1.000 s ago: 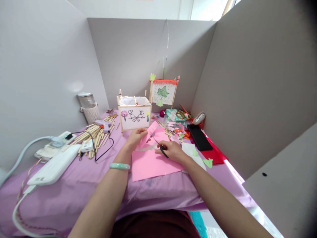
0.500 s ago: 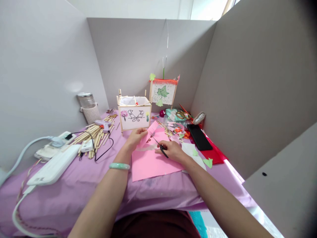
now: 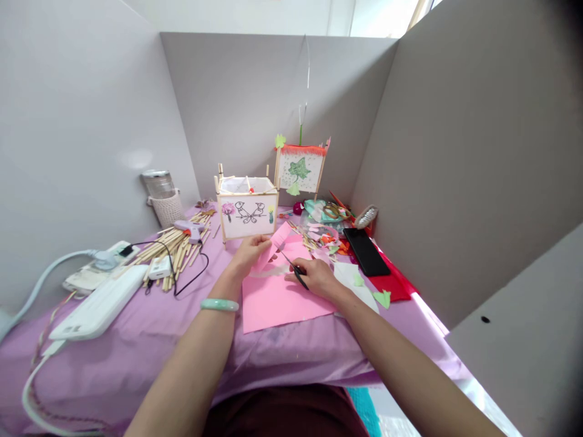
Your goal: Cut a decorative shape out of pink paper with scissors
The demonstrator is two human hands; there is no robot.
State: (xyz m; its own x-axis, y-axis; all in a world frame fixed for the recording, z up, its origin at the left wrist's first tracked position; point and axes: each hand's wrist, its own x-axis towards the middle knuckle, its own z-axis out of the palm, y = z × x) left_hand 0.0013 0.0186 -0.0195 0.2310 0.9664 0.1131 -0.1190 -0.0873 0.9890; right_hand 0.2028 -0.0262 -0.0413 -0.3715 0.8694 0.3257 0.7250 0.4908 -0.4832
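My left hand (image 3: 251, 254) pinches a strip of pink paper (image 3: 282, 233) whose edge is cut into a fringe. A pair of scissors (image 3: 298, 276) with black handles is gripped in my right hand (image 3: 316, 277), its blades pointing up and left at the strip. Under both hands a larger pink sheet (image 3: 283, 306) lies on the cloth. Just behind my left hand stands a lantern (image 3: 248, 215) of thin sticks and white paper, drawn with two birds and flowers. A second lantern (image 3: 300, 170), with a green leaf and red fringe, stands at the back.
Loose sticks (image 3: 170, 252) and a glue gun (image 3: 191, 230) lie left, near a white power strip (image 3: 100, 303) with cables. Paper scraps (image 3: 325, 233), a black phone (image 3: 365, 252) and red paper (image 3: 392, 285) lie right. Grey panels (image 3: 273, 91) enclose the table.
The scissor blades have shifted very slightly against the strip's fringed edge. Both hands keep nearly the same place and hold.
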